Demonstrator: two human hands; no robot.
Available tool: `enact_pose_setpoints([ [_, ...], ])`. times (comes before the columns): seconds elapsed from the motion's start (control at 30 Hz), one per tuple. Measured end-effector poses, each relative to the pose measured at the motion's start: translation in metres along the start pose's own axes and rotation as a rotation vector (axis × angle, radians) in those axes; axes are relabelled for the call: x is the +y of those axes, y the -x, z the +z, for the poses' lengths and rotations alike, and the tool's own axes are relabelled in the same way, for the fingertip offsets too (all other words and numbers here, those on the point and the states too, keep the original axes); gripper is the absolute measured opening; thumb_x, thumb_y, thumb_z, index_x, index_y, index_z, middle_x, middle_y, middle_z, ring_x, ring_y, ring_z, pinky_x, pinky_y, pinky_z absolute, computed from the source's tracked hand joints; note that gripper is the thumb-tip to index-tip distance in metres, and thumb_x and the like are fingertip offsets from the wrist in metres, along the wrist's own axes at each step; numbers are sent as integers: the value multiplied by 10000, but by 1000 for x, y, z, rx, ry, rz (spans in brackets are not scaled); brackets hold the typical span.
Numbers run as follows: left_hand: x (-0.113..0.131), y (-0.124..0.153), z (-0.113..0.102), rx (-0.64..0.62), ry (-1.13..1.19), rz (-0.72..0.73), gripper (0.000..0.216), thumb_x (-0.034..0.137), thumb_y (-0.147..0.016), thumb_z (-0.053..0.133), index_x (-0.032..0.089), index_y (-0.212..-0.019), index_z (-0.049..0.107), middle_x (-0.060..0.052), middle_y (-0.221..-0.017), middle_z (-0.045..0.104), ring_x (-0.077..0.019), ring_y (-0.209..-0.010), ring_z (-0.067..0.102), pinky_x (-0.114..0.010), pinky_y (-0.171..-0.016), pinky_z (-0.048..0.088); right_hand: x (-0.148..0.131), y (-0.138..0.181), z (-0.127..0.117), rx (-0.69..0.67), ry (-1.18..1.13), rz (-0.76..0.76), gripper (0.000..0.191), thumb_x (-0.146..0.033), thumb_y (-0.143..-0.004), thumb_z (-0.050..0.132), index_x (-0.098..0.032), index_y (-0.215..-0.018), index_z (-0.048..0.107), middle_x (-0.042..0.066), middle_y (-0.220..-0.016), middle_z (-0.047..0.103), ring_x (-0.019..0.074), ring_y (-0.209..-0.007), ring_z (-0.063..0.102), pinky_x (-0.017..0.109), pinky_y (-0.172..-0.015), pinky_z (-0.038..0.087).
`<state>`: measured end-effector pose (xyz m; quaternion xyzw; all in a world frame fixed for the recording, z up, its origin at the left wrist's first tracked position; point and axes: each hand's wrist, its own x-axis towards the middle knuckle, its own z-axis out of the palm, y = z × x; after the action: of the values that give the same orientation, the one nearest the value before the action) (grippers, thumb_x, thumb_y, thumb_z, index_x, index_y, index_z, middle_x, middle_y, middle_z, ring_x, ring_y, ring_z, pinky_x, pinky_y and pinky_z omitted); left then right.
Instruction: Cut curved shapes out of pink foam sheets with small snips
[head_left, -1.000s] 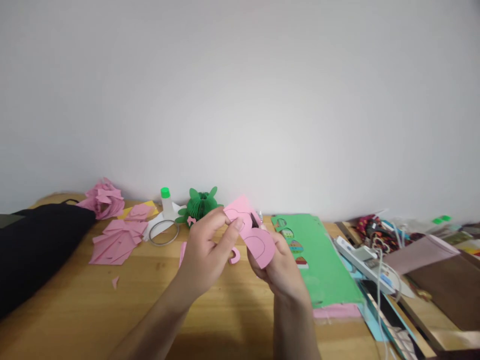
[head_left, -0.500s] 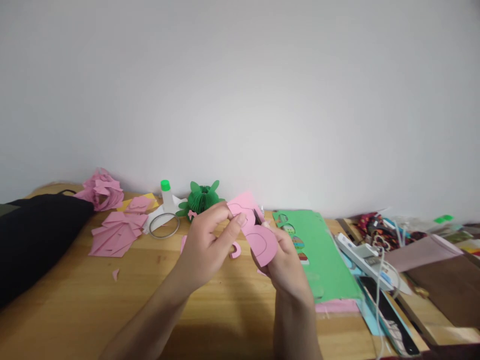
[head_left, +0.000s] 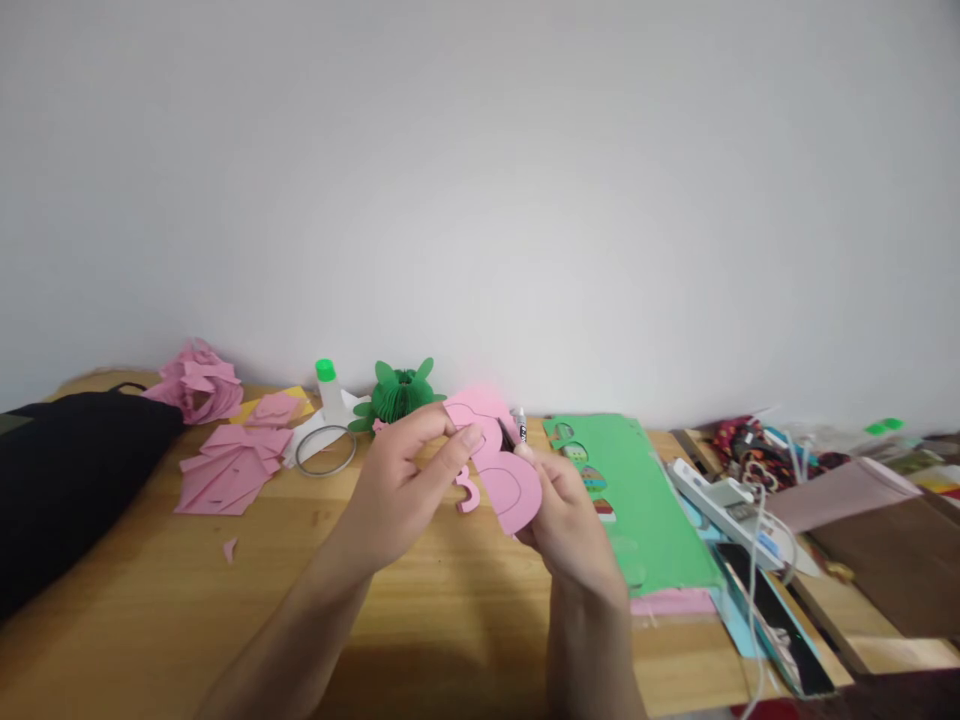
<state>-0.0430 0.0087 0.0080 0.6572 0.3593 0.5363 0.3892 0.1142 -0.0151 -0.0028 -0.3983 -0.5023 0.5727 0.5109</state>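
Note:
My left hand pinches the upper edge of a pink paper piece with curved outlines drawn on it, held above the wooden table. My right hand is closed behind the paper's lower right side. A small dark-tipped tool pokes up from that hand; I cannot make out what it is. A small pink curved scrap lies on the table just under the paper.
Pink paper pieces and a crumpled pink wad lie at left beside a black bag. A green-capped glue bottle, a tape ring and a green paper decoration stand behind. A green sheet, power strip and clutter fill the right.
Both hands and the pink paper stayed together with small shifts; the paper turned slightly. The view tilted, moving the table items a little up in the picture.

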Motion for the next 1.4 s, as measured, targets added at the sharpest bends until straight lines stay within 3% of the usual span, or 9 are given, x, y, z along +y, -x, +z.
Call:
enact_pose_setpoints([
  [0.33,-1,-2,-5,-77,-59,41,243,250,-933,531,195,-702,579,9,-742,629,-145,-742,602,-248,-727,479,1,-1,-1,13,46,8,517,-657,-851,582,-219,-612,444,-97,-460,299,60,-368,213,199,-324,183],
  [1.03,2,-2,-2,-23,-7,2,289,290,-925,531,196,-653,525,15,-678,564,-147,-707,594,-266,-696,467,-2,3,-5,-30,96,7,521,-674,-866,547,-227,-616,449,-98,-445,286,63,-377,156,229,-346,142],
  [1.4,3,-2,-3,11,-21,54,249,256,-927,546,196,-692,601,39,-654,576,-101,-622,549,-216,-613,441,-1,3,-5,-46,128,-31,529,-644,-899,530,-214,-605,439,-93,-453,319,57,-376,185,219,-348,158],
])
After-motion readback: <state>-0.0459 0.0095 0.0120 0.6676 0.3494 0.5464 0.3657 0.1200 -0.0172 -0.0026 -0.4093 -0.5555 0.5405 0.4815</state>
